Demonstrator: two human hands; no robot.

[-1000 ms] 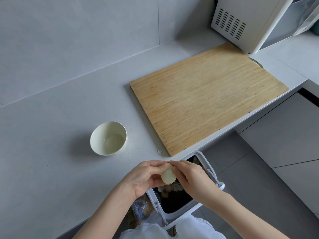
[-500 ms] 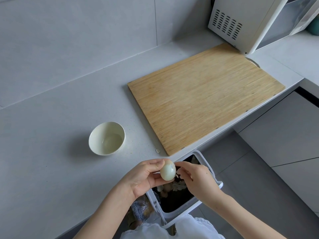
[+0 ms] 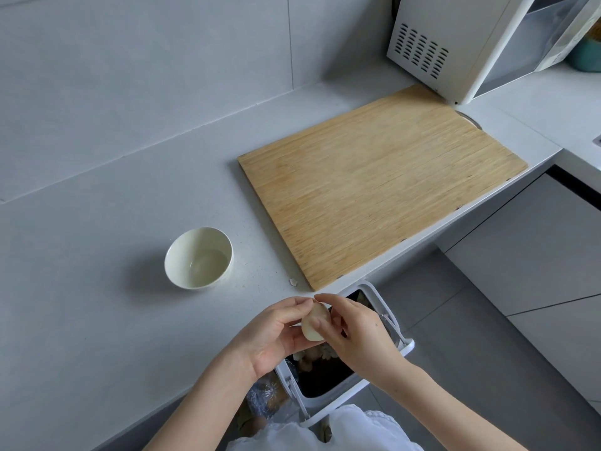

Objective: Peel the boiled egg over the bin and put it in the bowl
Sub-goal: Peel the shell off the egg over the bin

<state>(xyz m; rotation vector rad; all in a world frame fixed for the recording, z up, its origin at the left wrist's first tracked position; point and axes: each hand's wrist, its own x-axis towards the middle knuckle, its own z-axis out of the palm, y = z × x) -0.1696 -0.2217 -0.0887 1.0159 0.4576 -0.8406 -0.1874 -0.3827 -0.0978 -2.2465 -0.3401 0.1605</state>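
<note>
A pale boiled egg (image 3: 312, 325) is held over the open white bin (image 3: 405, 348) at the counter's front edge. My left hand (image 3: 276, 333) cradles the egg from the left. My right hand (image 3: 354, 330) closes on it from the right, with its thumb pressed against the egg's side and its fingertips at the top. The small cream bowl (image 3: 172, 255) stands on the grey counter up and to the left of my hands, with nothing but a wet sheen inside. Dark waste and shell bits lie in the bin.
A large wooden cutting board (image 3: 383, 183) lies on the counter to the right of the bowl. Behind the board stands a white microwave (image 3: 455, 43). A shell fragment (image 3: 293, 281) sits on the counter near the board's front corner. Grey cabinet fronts (image 3: 536, 255) are at right.
My right hand, which was a little apart from the egg half a second ago, has come back onto it. The egg has turned in my left hand.
</note>
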